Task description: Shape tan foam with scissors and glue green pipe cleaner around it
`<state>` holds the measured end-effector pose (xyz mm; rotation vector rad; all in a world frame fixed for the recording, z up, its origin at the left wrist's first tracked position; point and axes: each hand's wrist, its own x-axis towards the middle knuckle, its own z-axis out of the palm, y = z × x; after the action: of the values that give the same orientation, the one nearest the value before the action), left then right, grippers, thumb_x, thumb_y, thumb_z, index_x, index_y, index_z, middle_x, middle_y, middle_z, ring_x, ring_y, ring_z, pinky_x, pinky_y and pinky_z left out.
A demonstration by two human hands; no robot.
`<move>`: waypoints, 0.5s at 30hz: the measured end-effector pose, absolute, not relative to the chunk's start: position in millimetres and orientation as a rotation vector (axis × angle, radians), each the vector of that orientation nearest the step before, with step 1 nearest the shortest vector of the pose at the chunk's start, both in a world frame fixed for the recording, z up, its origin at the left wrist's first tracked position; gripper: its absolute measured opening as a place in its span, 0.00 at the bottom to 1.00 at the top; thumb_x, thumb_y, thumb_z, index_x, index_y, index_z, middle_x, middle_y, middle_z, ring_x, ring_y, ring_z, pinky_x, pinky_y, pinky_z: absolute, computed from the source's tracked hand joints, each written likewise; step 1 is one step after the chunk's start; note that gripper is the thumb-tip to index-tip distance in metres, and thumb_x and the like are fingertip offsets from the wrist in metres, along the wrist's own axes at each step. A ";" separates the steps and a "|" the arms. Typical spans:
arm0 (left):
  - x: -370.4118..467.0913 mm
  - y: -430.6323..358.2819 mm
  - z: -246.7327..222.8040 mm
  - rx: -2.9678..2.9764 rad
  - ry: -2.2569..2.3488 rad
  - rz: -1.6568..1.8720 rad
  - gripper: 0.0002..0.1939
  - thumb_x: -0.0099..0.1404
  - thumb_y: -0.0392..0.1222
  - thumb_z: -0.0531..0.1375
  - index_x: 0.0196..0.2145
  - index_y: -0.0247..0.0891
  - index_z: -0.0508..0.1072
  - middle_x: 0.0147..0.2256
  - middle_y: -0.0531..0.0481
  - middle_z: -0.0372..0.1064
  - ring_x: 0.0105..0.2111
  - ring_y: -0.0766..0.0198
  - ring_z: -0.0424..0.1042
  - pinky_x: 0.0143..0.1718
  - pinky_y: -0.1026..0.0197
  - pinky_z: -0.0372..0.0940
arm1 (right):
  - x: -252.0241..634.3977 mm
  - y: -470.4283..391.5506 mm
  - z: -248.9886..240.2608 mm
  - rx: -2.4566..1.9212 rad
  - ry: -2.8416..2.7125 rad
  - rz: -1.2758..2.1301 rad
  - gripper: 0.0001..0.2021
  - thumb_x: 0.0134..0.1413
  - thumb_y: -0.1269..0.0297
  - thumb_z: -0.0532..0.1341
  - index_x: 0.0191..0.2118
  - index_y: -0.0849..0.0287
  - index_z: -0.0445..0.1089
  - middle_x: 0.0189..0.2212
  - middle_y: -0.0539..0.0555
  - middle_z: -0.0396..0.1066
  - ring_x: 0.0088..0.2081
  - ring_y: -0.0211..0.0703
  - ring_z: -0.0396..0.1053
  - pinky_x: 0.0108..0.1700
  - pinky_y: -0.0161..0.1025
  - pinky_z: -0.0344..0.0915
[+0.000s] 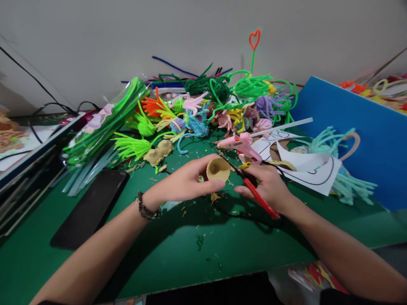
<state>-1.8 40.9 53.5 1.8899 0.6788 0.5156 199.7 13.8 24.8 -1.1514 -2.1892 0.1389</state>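
My left hand (193, 180) is closed around a small tan cup-shaped piece (218, 170), its hollow opening turned toward me. The thumb lies along the front and the other fingers go behind it. In my right hand (267, 184) is a pair of scissors (259, 198) with red and yellow handles. Their dark blades point up and left, right beside the rim of the tan piece; whether they touch it I cannot tell. A pink glue gun (241, 145) with a clear stick in its back lies just beyond my hands. Tan scraps (215, 197) are scattered below.
Heaped pipe cleaners (197, 114) in many colours fill the back of the green table (178, 262). A black phone (90, 209) and a bag of green pipe cleaners (104, 120) lie left. Cut white paper (313, 169) and a blue board (352, 140) stand right.
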 end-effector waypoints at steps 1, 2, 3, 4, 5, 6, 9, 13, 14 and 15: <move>-1.8 40.5 54.2 1.915 0.681 0.525 0.12 0.60 0.44 0.54 0.39 0.35 0.63 0.26 0.56 0.57 0.23 0.72 0.57 0.22 0.71 0.56 | 199.6 14.0 24.7 -1.165 -2.170 0.145 0.28 0.47 0.36 0.48 0.16 0.58 0.54 0.13 0.45 0.52 0.16 0.31 0.49 0.19 0.31 0.47; -2.0 40.3 54.8 1.937 0.686 0.525 0.11 0.60 0.44 0.53 0.38 0.35 0.63 0.26 0.56 0.57 0.24 0.72 0.56 0.23 0.70 0.55 | 199.8 14.2 24.4 -1.177 -2.164 0.159 0.28 0.46 0.36 0.48 0.16 0.58 0.54 0.13 0.45 0.52 0.17 0.31 0.49 0.20 0.31 0.47; -2.3 40.6 55.3 1.955 0.690 0.515 0.10 0.60 0.44 0.53 0.37 0.35 0.63 0.25 0.57 0.56 0.24 0.72 0.56 0.23 0.70 0.55 | 200.1 14.4 23.9 -1.187 -2.171 0.180 0.28 0.46 0.36 0.48 0.17 0.58 0.55 0.13 0.45 0.52 0.17 0.32 0.50 0.20 0.31 0.47; -2.8 41.1 55.6 1.971 0.693 0.500 0.10 0.61 0.45 0.52 0.36 0.35 0.62 0.25 0.57 0.56 0.24 0.72 0.55 0.23 0.69 0.54 | 200.6 14.4 23.4 -1.195 -2.187 0.203 0.28 0.45 0.35 0.48 0.18 0.58 0.56 0.13 0.46 0.53 0.17 0.32 0.50 0.20 0.32 0.47; -3.4 41.8 55.7 1.986 0.694 0.484 0.10 0.61 0.45 0.51 0.34 0.35 0.62 0.24 0.57 0.55 0.23 0.72 0.54 0.23 0.69 0.53 | 201.2 14.5 23.0 -1.202 -2.214 0.228 0.28 0.44 0.34 0.48 0.19 0.58 0.57 0.14 0.46 0.55 0.17 0.33 0.51 0.20 0.32 0.48; -3.9 42.5 55.8 2.003 0.693 0.469 0.10 0.62 0.45 0.50 0.33 0.35 0.62 0.24 0.57 0.53 0.23 0.72 0.53 0.23 0.69 0.52 | 201.8 14.6 22.6 -1.213 -2.243 0.247 0.28 0.43 0.34 0.48 0.20 0.59 0.58 0.15 0.47 0.56 0.18 0.33 0.52 0.21 0.32 0.48; -4.4 43.8 55.4 2.072 0.671 0.441 0.11 0.62 0.46 0.50 0.27 0.36 0.59 0.22 0.59 0.50 0.21 0.73 0.50 0.23 0.68 0.50 | 202.6 15.0 22.5 -1.283 -2.318 0.252 0.30 0.41 0.31 0.47 0.25 0.59 0.60 0.18 0.50 0.61 0.20 0.37 0.56 0.22 0.34 0.50; -2.7 43.5 53.8 2.155 0.649 0.433 0.13 0.63 0.45 0.50 0.23 0.37 0.55 0.21 0.59 0.50 0.20 0.73 0.49 0.22 0.68 0.49 | 201.6 14.8 23.8 -1.329 -2.360 0.235 0.31 0.40 0.30 0.44 0.26 0.58 0.59 0.20 0.52 0.64 0.21 0.40 0.58 0.23 0.35 0.51; -2.3 43.4 53.2 2.165 0.645 0.433 0.14 0.63 0.45 0.50 0.23 0.37 0.53 0.21 0.59 0.50 0.20 0.73 0.49 0.22 0.68 0.49 | 201.3 14.5 24.3 -1.331 -2.360 0.221 0.31 0.41 0.30 0.43 0.25 0.58 0.59 0.20 0.52 0.64 0.21 0.39 0.59 0.22 0.35 0.51; -2.0 43.3 52.7 2.171 0.643 0.432 0.15 0.63 0.44 0.50 0.22 0.37 0.52 0.21 0.59 0.49 0.20 0.73 0.49 0.22 0.68 0.48 | 201.1 14.0 24.8 -1.334 -2.361 0.200 0.31 0.41 0.30 0.43 0.25 0.58 0.59 0.20 0.52 0.64 0.21 0.39 0.59 0.22 0.34 0.50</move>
<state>-2.0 43.3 52.7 2.1709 0.6425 0.4318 201.1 14.0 24.8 -1.3337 -2.3612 0.1996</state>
